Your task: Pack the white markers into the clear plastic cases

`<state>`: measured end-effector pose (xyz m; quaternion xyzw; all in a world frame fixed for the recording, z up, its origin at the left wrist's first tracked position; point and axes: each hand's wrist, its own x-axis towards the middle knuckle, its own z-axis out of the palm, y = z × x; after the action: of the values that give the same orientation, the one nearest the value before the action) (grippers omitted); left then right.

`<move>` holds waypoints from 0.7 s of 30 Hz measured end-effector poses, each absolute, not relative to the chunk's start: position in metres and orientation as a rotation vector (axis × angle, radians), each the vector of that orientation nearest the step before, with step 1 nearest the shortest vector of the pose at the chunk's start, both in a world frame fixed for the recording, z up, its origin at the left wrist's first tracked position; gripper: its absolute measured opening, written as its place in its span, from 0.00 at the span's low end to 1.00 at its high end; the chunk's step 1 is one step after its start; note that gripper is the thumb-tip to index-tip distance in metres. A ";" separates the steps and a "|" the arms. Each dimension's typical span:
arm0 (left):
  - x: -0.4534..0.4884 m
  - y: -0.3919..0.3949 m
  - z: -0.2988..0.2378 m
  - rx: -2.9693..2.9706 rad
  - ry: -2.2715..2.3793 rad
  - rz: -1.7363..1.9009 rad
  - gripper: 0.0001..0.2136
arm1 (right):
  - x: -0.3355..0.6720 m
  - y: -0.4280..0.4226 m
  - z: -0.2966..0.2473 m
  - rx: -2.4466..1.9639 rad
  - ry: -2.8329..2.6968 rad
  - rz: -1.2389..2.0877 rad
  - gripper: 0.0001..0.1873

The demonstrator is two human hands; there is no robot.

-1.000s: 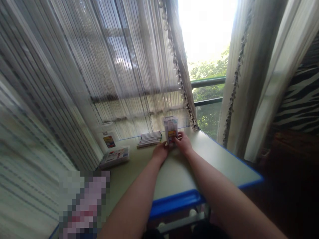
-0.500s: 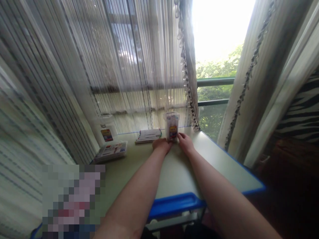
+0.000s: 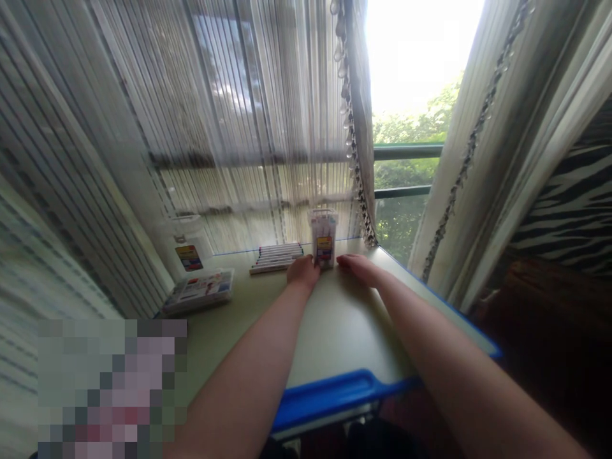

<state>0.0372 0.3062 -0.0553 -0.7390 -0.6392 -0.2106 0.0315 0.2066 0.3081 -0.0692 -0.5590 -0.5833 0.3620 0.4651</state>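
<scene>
A clear plastic marker box (image 3: pixel 324 239) with a lid and a yellow, red and blue label stands upright near the back edge of the table. My left hand (image 3: pixel 303 272) is closed at the box's lower left side, its fingertips against the wall and partly hidden. On the other side, my right hand (image 3: pixel 358 268) rests low over the tabletop with fingers stretched out, a small gap from the box. Several white markers (image 3: pixel 277 257) with coloured ends lie in a row just left of my left hand.
A flat clear case (image 3: pixel 201 288) with a printed cover lies at the left. Behind it stands an empty-looking clear box (image 3: pixel 187 245) with a label. The pale table (image 3: pixel 329 331) has a blue edge and front tray (image 3: pixel 329 395). Sheer curtains (image 3: pixel 268 127) hang along the window.
My right hand has drawn away from the box to the right. My left hand has shifted from its front to its left side. The view has turned slightly.
</scene>
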 end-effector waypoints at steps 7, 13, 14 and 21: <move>0.035 0.311 -0.058 -2.338 -1.989 -0.656 0.14 | 0.215 0.325 -0.045 -1.537 -1.274 1.336 0.02; 0.033 0.315 -0.061 -2.334 -2.027 -0.674 0.16 | 0.210 0.361 -0.052 -1.705 -1.483 1.189 0.07; 0.033 0.316 -0.061 -2.334 -2.019 -0.656 0.16 | 0.212 0.362 -0.055 -1.691 -1.561 1.145 0.08; 0.041 0.323 -0.059 -2.240 -2.172 -0.489 0.21 | 0.224 0.361 -0.068 -1.347 -1.884 0.365 0.11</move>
<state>0.0407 0.3229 -0.0590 -0.7092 -0.6877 -0.1548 -0.0086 0.2238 0.3605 -0.0681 -0.5295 -0.7406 0.1436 0.3879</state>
